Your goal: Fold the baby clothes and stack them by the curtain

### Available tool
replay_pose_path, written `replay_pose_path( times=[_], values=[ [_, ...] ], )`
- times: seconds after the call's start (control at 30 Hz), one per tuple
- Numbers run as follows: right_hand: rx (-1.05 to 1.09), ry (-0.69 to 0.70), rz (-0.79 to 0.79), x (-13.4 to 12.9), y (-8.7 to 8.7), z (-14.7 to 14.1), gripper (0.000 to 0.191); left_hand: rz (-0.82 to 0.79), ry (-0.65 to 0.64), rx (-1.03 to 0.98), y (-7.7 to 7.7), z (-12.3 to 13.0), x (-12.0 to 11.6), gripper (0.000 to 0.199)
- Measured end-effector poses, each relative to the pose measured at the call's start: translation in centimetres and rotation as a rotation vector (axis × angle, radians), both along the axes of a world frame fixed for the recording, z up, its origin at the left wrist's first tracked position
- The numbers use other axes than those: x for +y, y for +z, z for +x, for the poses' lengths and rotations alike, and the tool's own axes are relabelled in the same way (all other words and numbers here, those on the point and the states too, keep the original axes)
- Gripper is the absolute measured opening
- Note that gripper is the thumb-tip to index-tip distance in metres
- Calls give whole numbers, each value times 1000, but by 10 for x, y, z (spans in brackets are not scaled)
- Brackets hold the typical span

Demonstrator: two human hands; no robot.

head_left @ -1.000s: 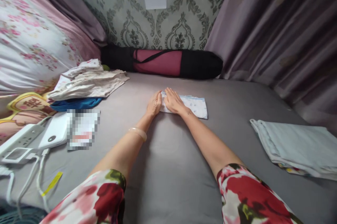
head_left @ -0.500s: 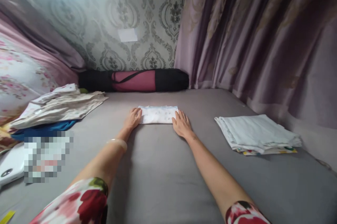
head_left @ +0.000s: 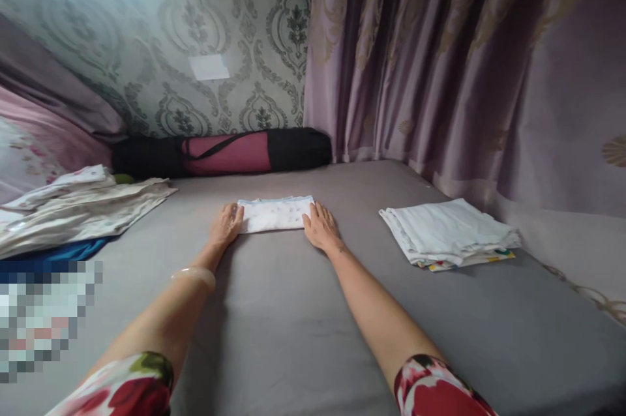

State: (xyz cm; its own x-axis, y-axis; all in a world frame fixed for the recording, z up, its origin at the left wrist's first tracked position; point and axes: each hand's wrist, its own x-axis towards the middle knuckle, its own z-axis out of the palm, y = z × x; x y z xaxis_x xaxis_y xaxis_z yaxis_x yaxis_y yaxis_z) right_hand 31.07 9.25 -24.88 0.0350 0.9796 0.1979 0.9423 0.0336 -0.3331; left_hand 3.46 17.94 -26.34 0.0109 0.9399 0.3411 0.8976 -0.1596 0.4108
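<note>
Now, in the head view, the right hand (head_left: 321, 227) has moved out from the middle of the folded cloth (head_left: 274, 216) to its right end, while the left hand (head_left: 225, 225) is at the left end. That leaves the patterned middle uncovered, with the cloth lying flat on the grey bed (head_left: 303, 312) between both hands. The left fingers are loosely bent around the end, with the thumb at its edge; the right fingers are partly spread, touching the other end. Whether either set pinches the fabric, I cannot tell.

The cloth's blue-trimmed edge faces the long black-and-pink bag (head_left: 225, 154), with a strip of sheet separating them. To the right, more sheet lies between the right hand and the white folded stack (head_left: 450, 227), which sits near the curtain (head_left: 415, 64) side of the bed. To the left, the loose clothes (head_left: 83, 207) are well apart from the left hand. Nearer the wearer, the sheet extends between the forearms.
</note>
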Motion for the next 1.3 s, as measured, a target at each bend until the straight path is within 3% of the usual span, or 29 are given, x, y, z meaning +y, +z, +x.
replay_pose_path(
  times=[0.77, 1.3],
  values=[
    [-32, 18, -37, 0, 0, -1, 59, -25, -81, 0, 1, -3, -6, 44],
    [-2, 46, -72, -3, 0, 6, 57, -41, -64, -36, 3, -2, -6, 43]
  ],
)
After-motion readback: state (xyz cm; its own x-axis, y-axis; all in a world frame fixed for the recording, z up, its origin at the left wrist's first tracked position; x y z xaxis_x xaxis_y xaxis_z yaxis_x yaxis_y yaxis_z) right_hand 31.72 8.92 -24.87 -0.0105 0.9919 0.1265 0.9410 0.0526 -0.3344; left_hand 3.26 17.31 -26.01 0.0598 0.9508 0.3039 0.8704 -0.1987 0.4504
